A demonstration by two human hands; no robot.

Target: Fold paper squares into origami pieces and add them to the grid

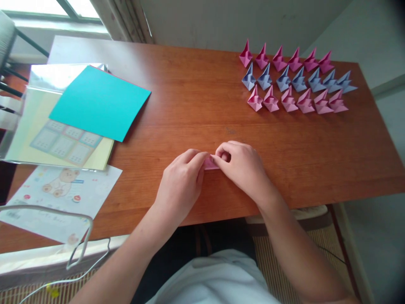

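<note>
A small piece of pink paper lies on the wooden table near its front edge, mostly hidden between both hands. My left hand has its fingers curled and pinches the paper's left side. Pressing on the paper's right side is my right hand, fingers bent and closed over it. The two hands touch at their fingertips above the paper.
Three rows of folded paper figures stand at the far right: dark pink, blue, light pink. A teal sheet lies on a shiny packet at the left, above a bear-printed sheet. A white wire frame sits bottom left.
</note>
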